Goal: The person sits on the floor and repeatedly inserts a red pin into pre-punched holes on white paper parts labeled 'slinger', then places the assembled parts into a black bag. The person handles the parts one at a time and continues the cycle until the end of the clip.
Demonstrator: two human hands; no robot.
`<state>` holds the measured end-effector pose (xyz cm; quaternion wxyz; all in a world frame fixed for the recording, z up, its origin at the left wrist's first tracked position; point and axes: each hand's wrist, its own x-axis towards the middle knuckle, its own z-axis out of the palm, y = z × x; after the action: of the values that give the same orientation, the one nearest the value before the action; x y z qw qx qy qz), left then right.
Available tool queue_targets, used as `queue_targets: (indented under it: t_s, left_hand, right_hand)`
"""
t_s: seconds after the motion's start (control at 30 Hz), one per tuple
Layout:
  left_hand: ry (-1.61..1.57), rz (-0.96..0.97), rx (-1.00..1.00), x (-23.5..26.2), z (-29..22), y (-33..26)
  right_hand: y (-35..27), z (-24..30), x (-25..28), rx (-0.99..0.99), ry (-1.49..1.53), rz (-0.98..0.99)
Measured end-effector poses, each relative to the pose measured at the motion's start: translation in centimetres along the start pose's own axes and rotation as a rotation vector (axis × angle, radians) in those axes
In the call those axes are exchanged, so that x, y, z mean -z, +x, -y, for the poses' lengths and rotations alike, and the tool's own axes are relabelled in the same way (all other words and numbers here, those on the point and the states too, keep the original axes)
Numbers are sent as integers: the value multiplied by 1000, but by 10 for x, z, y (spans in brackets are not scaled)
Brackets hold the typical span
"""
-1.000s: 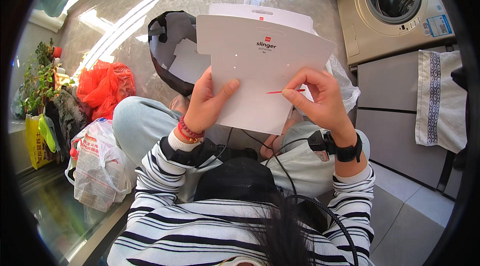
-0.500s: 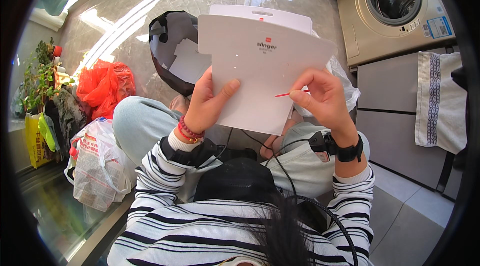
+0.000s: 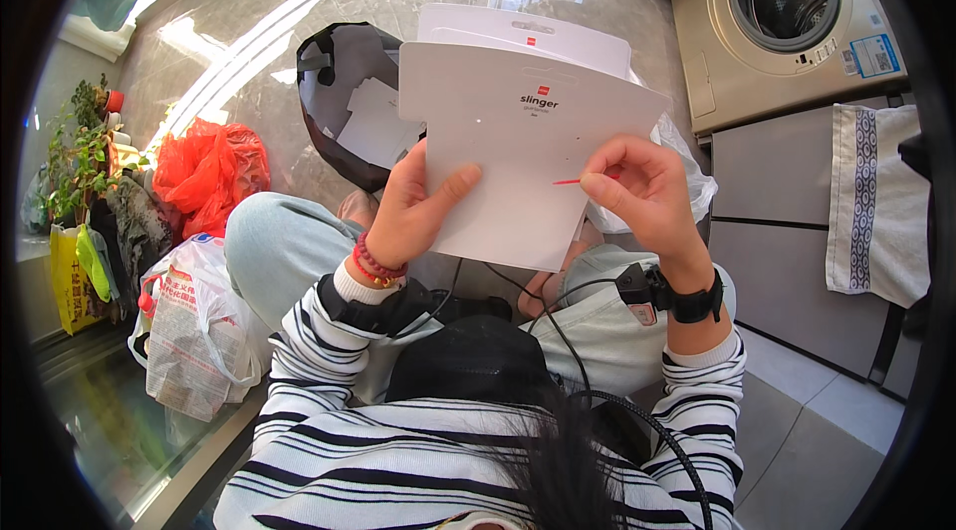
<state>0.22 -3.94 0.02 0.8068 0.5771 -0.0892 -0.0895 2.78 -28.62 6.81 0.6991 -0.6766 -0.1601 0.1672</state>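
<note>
My left hand (image 3: 406,206) grips a white cardboard backing card (image 3: 508,156) by its left edge, thumb on the front and fingers behind. Small dark print and a red mark sit near the card's top, and a few tiny dots that look like holes dot its face. Behind it shows another white card (image 3: 573,40) with a hanging slot; whether the left hand holds both is hidden. Thumb and forefinger of my right hand (image 3: 645,193) pinch a thin red stick-like piece (image 3: 567,182), its tip pointing left over the card's lower right part. Whether the tip touches is unclear.
Beyond my left knee stands a dark grey-lined bag (image 3: 317,112) with white cards (image 3: 378,127) inside. Red (image 3: 211,171) and white (image 3: 194,331) plastic bags lie left, near plants (image 3: 80,166). A clear bag (image 3: 702,181) is at right, below a washing machine (image 3: 777,42). Cables (image 3: 558,326) cross my lap.
The front card has shifted slightly right and down, while the rear card sits a little higher. My right hand with the red piece has moved slightly up.
</note>
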Motion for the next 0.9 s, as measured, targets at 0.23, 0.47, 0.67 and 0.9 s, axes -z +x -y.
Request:
queue_targets:
  t_s: [0.23, 0.47, 0.67, 0.9]
  left_hand:
    - [-56, 26, 23, 0, 2, -1]
    - [-16, 64, 7, 3, 0, 2]
    - [71, 34, 72, 5, -5, 2]
    - [312, 196, 32, 1, -1, 3]
  right_hand:
    - [2, -4, -1, -88, -38, -60]
    - [2, -7, 3, 73, -62, -173]
    - [7, 9, 23, 296, -235, -560]
    - [3, 14, 18, 414, -689, -365]
